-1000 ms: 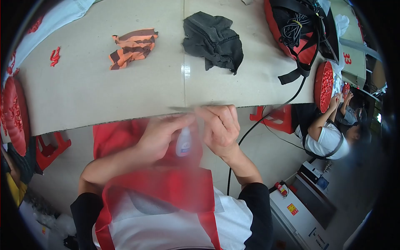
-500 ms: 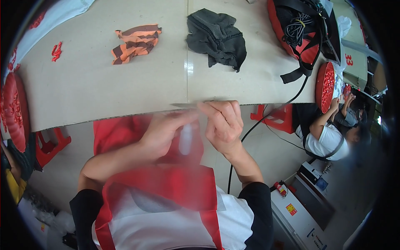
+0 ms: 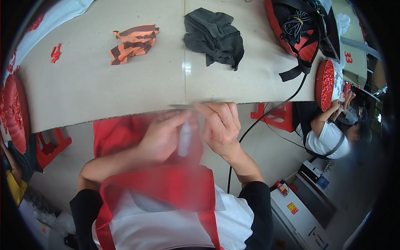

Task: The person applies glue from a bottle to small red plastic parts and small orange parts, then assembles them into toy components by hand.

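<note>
At the table's front edge my right hand point(image 3: 221, 127) is closed, its fingers curled round a thin pointed metal blade point(image 3: 180, 106). The blade's tip points left, and its other end is hidden in my fingers. Just below the blade is my left hand point(image 3: 160, 135), thumb and fingers pressed together; a small thing they may hold is hidden. Between my hands shows a blurred, whitish oblong shape point(image 3: 184, 141), and I cannot tell what it is or whether a hand holds it. Behind it hangs my red apron point(image 3: 158, 183).
On the table point(image 3: 104, 89) lie a small red piece point(image 3: 55, 53), an orange-and-brown cloth point(image 3: 135, 43) and a dark grey cloth point(image 3: 214, 37). Red trays point(image 3: 325, 85) of red pieces stand at both ends. A black-and-red bag point(image 3: 287, 37) trails a cable. Another person point(image 3: 327, 135) sits at right.
Both hands stay at the table edge with the blade between them. My right hand has shifted slightly left and down; the view has shifted a little.
</note>
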A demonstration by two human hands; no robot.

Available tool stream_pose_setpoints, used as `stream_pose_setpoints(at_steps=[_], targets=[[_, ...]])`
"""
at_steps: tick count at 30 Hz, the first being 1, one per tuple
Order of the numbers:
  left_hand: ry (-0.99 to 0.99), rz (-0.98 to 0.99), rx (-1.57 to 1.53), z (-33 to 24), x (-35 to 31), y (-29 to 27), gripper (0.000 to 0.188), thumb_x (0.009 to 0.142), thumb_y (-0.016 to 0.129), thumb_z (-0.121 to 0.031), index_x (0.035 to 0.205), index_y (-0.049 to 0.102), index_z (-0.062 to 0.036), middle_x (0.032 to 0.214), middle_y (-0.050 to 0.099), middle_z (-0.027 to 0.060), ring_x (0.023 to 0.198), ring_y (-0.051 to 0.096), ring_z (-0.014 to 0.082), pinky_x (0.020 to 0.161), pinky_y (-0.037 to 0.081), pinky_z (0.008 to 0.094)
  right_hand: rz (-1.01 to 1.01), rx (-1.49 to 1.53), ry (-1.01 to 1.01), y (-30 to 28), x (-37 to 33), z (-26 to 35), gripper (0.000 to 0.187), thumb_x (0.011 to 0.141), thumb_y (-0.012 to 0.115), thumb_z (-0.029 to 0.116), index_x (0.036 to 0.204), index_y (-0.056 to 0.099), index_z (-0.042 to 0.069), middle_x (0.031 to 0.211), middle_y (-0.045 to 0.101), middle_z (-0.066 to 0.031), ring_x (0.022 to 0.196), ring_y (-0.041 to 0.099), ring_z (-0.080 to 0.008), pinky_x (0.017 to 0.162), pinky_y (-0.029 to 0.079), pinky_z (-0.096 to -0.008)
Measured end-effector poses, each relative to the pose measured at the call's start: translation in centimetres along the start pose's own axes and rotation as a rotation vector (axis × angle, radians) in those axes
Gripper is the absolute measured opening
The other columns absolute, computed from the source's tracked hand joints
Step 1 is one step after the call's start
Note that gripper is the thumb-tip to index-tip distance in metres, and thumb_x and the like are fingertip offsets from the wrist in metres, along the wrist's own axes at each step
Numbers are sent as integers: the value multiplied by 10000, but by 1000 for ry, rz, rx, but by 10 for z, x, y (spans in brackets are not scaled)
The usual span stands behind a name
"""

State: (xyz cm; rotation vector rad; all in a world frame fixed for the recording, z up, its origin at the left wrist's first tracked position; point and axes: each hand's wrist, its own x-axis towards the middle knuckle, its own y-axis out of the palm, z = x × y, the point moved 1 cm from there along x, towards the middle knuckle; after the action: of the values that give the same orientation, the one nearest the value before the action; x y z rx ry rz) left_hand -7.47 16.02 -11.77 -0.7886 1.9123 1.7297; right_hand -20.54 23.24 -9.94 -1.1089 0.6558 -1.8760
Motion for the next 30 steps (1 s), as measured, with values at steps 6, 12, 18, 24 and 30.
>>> stream_pose_setpoints(at_steps=[6,12,18,24,30], targets=[[5,-37,89,-3,-2,4,218,908,509,-198,930,580,7,850,571,51,781,536,123,683,437,272,-10,-1,-5,-1,2,-2,350,538,546,-126,824,649,47,757,566,-40,648,490,-198,544,403,-266],[16,-98,111,-2,0,2,215,893,536,-195,889,586,14,834,578,55,746,542,122,646,440,268,7,16,-17,-1,0,-1,336,557,576,-79,862,640,46,779,562,-51,664,501,-215,559,413,-287],[-23,-108,145,-3,1,-1,201,880,554,-187,853,590,9,779,574,37,682,529,104,615,425,246,-10,55,-11,1,1,-2,348,543,542,-133,819,642,54,754,556,-38,647,485,-200,550,400,-274],[-65,-54,109,-5,4,-2,154,873,574,-176,925,604,-35,804,590,21,814,574,131,737,485,301,45,43,-37,-1,1,-4,313,583,614,-25,891,629,30,791,549,-62,673,510,-229,562,420,-303],[-58,-32,96,-1,5,-4,142,864,586,-165,918,609,-35,805,591,25,799,571,134,733,476,307,16,29,-19,0,3,-3,308,572,580,-78,853,633,38,772,557,-51,659,501,-215,558,410,-290]])
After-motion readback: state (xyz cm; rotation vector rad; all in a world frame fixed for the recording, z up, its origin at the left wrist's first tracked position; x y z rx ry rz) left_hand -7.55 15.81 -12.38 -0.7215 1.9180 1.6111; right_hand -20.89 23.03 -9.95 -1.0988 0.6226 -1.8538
